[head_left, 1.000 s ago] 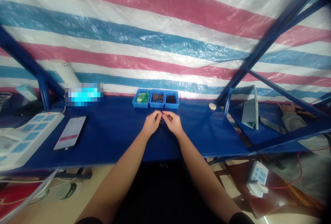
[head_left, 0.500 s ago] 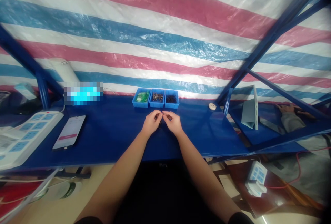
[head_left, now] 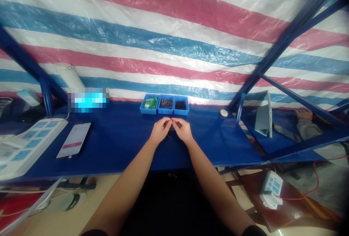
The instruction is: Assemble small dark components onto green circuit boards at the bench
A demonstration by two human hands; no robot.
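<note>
Left hand [head_left: 160, 130] and right hand [head_left: 183, 130], brought together, fingertips [head_left: 168, 120] pinching one tiny dark part [head_left: 171, 120] steadily, low over blue workbench [head_left: 117, 149]

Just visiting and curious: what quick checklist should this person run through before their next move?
Left hand and right hand together over the blue bench top: ok.
Small dark piece at the fingertips: cannot tell how firmly it is held.
Three blue trays upright beyond the hands: ok.
Tray contents: cannot tell exactly what the small dark pieces are.
Phone lying well apart from the hands: ok.
</note>
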